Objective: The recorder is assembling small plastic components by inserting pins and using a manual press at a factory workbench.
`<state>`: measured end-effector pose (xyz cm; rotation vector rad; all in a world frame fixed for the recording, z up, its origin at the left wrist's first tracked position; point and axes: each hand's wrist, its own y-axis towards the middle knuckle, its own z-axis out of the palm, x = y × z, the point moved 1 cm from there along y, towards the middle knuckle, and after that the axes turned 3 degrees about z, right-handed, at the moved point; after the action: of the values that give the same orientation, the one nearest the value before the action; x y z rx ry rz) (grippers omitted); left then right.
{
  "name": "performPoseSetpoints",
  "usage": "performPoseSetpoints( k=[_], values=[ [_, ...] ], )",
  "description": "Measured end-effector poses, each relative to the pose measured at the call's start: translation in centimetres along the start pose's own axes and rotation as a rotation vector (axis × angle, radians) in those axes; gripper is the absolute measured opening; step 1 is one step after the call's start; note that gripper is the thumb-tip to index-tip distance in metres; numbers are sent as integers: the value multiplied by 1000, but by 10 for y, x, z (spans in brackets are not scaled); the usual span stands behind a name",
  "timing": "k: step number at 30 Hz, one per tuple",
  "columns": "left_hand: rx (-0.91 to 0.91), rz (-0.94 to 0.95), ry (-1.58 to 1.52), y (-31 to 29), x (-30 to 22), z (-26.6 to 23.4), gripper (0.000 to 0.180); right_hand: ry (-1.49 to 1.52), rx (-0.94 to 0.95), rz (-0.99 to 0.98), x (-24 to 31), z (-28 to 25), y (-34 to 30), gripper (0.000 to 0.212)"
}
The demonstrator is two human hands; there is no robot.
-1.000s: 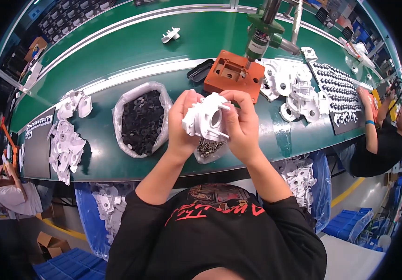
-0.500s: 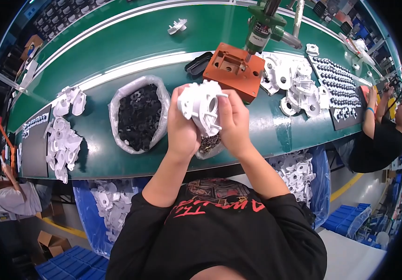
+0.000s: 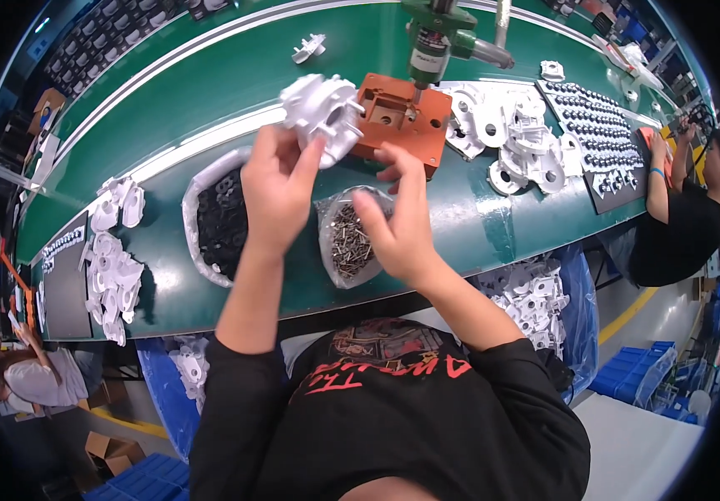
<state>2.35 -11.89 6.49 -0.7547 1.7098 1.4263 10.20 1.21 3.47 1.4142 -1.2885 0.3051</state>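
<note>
My left hand [image 3: 279,194] grips a white plastic housing [image 3: 324,115] by its lower edge, thumb in front, and holds it up left of the orange fixture block [image 3: 410,154]. My right hand [image 3: 400,219] is apart from the housing, its fingers spread and nothing in them. Beneath it, partly covered, lies a clear bag of small metal screws [image 3: 346,242]. Left of that, a bag of black plastic parts [image 3: 220,225] is partly hidden behind my left forearm. A green press-like tool [image 3: 437,42] points its tip down at the orange block.
White housings lie piled on the right [image 3: 535,150] and left [image 3: 112,275]. Beyond the right pile is a tray of dark round parts [image 3: 598,134]. One white part [image 3: 309,48] rests on the far green belt. Blue-lined bins [image 3: 573,313] stand below the table edge. Co-workers sit at both sides.
My hands have separated: the right has let go of the housing, while the left has carried it up and to the left. The screw bag now shows more fully. The view has shifted slightly.
</note>
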Motion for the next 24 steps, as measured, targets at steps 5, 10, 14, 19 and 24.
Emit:
performPoseSetpoints(
  k=[5,10,14,19,24],
  values=[
    [431,483,509,55,68,23,11,-165,295,-285,0,0,-29,31],
    [592,791,744,82,110,69,10,-258,274,-353,-15,7,-38,27],
    [641,752,779,84,114,72,10,-312,288,-352,-13,7,-38,30],
    [643,709,688,73,131,70,11,-350,312,-324,-10,12,-36,30],
    [652,586,761,70,117,68,25,-351,311,-304,-14,13,-34,23]
  ],
)
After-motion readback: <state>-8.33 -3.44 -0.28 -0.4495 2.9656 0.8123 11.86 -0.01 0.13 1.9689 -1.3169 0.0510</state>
